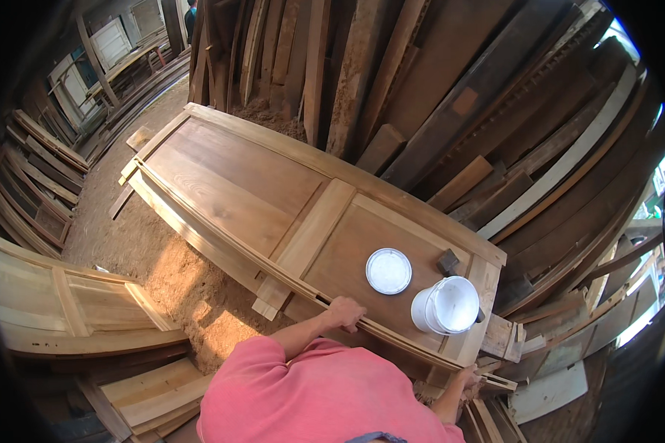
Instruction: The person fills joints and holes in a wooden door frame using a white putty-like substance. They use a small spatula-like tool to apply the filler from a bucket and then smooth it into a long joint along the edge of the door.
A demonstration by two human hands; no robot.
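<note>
A panelled wooden door [332, 214] lies flat in front of me, raised above the ground on wood pieces. My left hand [345, 314] is closed at its near long edge, fingers curled on the rim. At the near right corner, my right hand [465, 378] grips the door's edge; its fingers are partly hidden. On the right panel stands an open white bucket [451, 305], whitish inside. A round white lid [389, 271] lies to its left. Behind the bucket sits a small dark block [447, 262].
Tall timber planks [391, 74] lean along the far side, close to the door. Another panelled door [74, 303] lies at the left, with stacked frames [33, 184] beyond it. Sawdust [185, 273] covers the ground. Wood offcuts [504, 338] lie by the right end.
</note>
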